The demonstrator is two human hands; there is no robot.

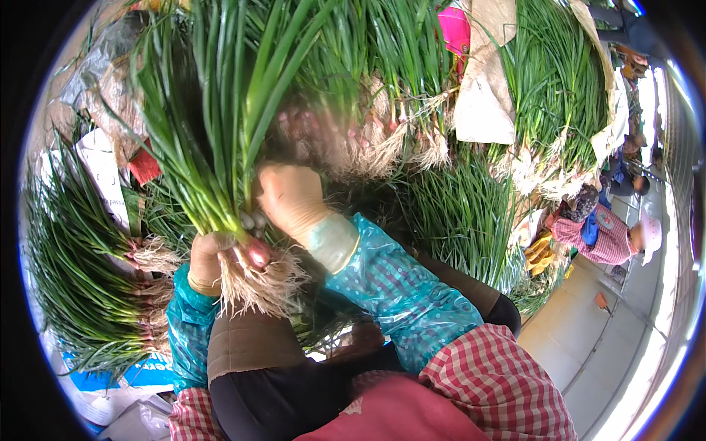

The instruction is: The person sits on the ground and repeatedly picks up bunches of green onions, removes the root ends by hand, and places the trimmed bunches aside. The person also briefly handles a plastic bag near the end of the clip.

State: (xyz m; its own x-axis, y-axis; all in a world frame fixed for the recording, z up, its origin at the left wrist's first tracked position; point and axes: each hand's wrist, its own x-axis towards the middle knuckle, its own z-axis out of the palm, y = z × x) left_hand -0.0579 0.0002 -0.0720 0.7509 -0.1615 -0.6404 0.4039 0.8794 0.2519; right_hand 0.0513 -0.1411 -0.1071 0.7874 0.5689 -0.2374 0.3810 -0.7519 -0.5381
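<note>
A bunch of green onions (220,165) stands before me, leaves pointing up and away. Its pink bulb (257,253) and pale, stringy roots (256,284) hang over my thigh. Around the lower stalks, my left hand (207,262) is closed in a beige glove. My right hand (292,198), gloved alike, is curled against the bunch's right side just above the bulbs. Its greyish fingertips meet the stalks there, but whether they pinch one is hidden. Teal plastic sleeve covers (408,297) reach over both forearms.
Bundled green onions (99,275) lie at left on printed sacks (121,375). More, roots towards me, lie ahead (386,110) and at far right (551,99), beside beige sheeting (485,105). Loose leaves (458,215) cover the ground by my right knee. Another person (601,231) sits at right.
</note>
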